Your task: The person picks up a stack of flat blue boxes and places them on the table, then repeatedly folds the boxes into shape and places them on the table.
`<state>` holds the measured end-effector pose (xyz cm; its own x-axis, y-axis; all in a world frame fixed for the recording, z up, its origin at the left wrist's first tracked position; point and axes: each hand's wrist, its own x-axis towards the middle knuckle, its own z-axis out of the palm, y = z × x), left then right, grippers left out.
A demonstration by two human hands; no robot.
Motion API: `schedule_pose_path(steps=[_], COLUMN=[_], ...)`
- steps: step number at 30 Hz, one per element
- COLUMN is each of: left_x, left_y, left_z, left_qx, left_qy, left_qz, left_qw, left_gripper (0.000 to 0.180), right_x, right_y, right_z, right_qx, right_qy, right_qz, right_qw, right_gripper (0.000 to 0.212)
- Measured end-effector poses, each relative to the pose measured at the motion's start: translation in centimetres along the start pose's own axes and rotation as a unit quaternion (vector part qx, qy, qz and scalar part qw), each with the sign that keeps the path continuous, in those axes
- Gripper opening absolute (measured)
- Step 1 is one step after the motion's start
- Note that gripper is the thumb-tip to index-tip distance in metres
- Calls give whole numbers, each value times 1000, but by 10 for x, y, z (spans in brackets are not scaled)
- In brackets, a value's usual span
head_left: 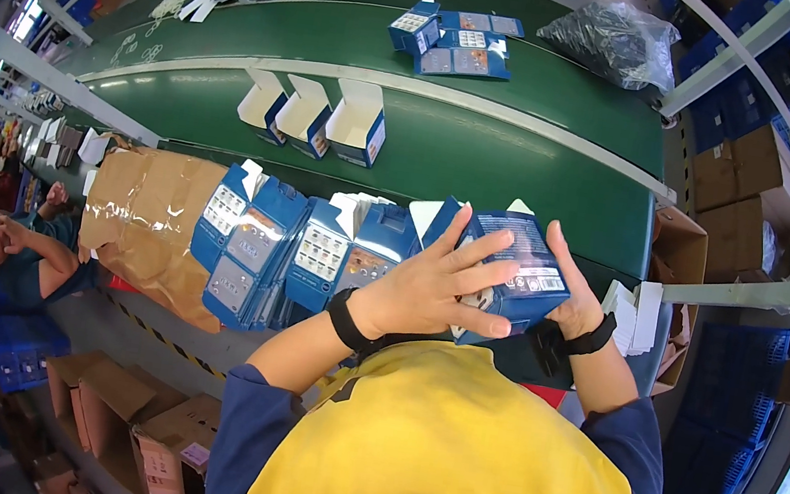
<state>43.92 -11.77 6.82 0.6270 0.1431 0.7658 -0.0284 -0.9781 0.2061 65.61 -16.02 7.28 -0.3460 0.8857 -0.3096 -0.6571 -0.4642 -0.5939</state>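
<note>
I see my left hand [430,287] and right hand [571,302] both clenched on a small blue cardboard carton [512,274], held above the row of flat blue cartons [288,252]. Its top flap is probably loose and could crease under my spread fingers.

My left hand [430,287] lies palm-down in front of my chest, fingers spread wide and pointing to my right, thumb angled up. A black band circles that wrist, and the forearm runs back toward my left in a dark blue sleeve pushed up to the elbow. My right hand [570,292] stands just beside the left fingertips, thumb raised, palm turned toward the left hand, fingers curled out of sight. It also wears a black wristband, with a blue sleeve behind.
</note>
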Motion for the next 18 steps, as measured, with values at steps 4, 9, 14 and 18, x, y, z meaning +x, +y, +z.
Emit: schedule_pose_path(steps=[4,9,14,18], left_x=[-36,-115,-136,-146], left_y=[-7,5,4,8], left_z=[-49,-76,-66,-63], left_qx=[210,159,258,286], left_qy=[-153,-116,-154,-146], left_qz=[-229,-678,-671,-662], left_qw=[938,709,677,677], left_gripper=[77,85,88,87], right_x=[57,203,267,199], right_y=[2,37,89,114], right_z=[-19,-54,-107,-79], right_qx=[-129,-387,-533,-404], right_qy=[-23,178,175,305], right_qz=[12,-280,-302,-162], right_qw=[991,860,771,847], right_gripper=[70,102,109,91])
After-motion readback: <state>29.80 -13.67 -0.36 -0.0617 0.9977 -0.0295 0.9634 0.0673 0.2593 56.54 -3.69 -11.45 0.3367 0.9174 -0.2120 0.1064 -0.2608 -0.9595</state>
